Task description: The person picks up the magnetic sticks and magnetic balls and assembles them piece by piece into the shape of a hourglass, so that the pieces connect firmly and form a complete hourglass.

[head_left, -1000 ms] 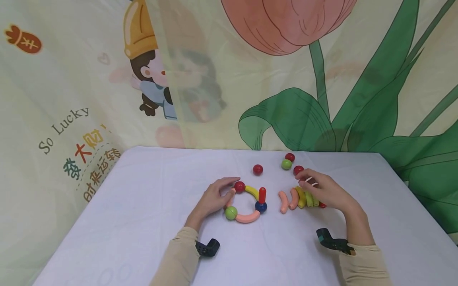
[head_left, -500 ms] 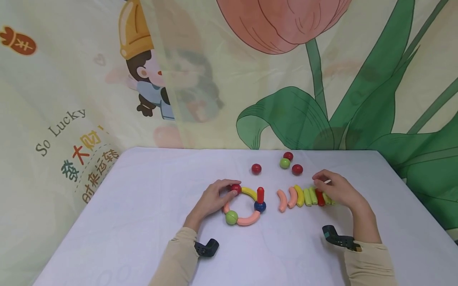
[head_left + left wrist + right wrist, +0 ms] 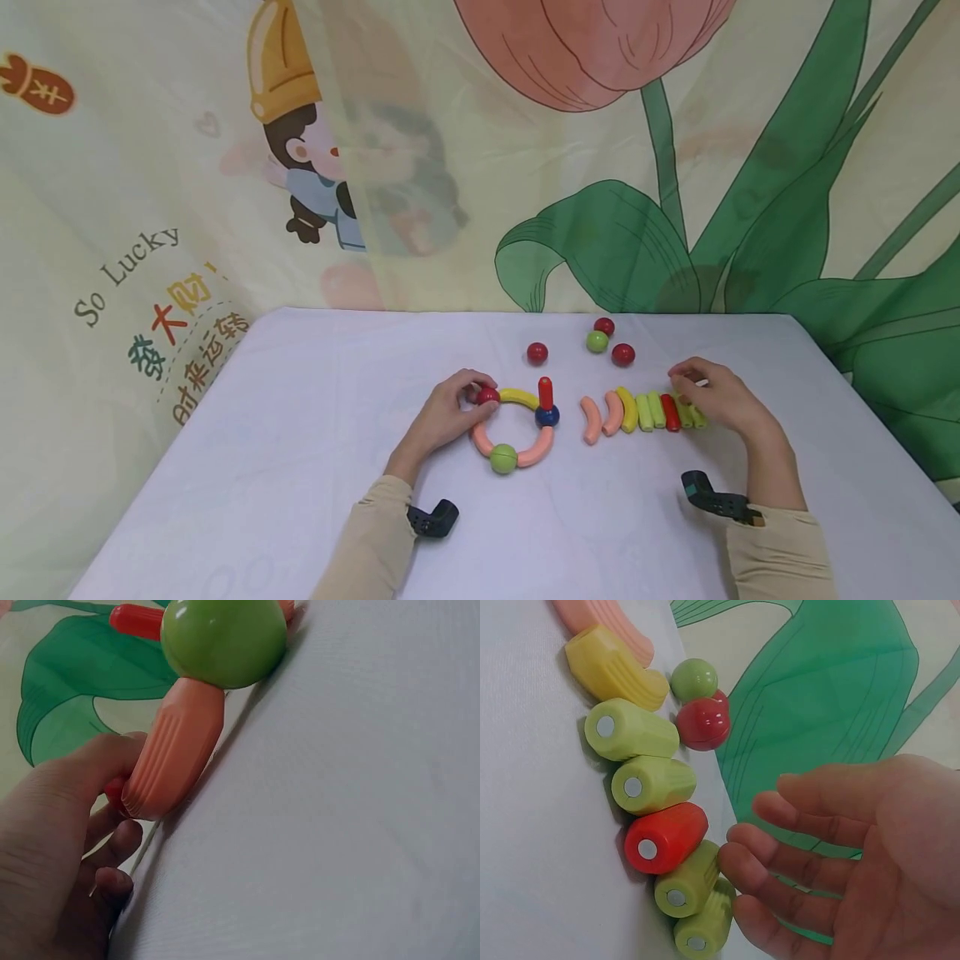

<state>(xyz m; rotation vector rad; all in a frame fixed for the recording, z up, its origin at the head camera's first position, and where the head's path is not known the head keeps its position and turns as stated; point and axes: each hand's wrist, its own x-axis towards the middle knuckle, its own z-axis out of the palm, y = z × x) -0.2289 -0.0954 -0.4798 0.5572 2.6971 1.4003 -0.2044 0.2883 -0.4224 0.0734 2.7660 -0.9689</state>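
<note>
My left hand [image 3: 450, 408] pinches a red ball [image 3: 488, 395] between thumb and fingers. That ball belongs to a ring of curved rods and balls: a yellow curved rod [image 3: 519, 397], a blue ball [image 3: 547, 415] bearing an upright red rod [image 3: 545, 392], pink curved rods [image 3: 536, 447] and a green ball [image 3: 503, 458]. In the left wrist view the green ball [image 3: 223, 641] joins a ribbed pink rod [image 3: 176, 746] beside the thumb. My right hand [image 3: 716, 396] holds nothing, its fingers loosely curved at the right end of a row of short rods. Light green rods [image 3: 634, 729] with silver end discs flank a red rod [image 3: 666, 838].
Two pink curved rods [image 3: 591, 420] and a yellow one [image 3: 627, 409] make up the row's left part. Behind it lie loose red balls [image 3: 623, 355] and a green ball [image 3: 597, 342]. The white-covered table [image 3: 300, 467] ends at a printed cloth backdrop [image 3: 450, 167].
My right hand has moved right along the row, uncovering the red and green rods. The ring has turned slightly under my left hand, its green ball shifting right and the blue ball upward.
</note>
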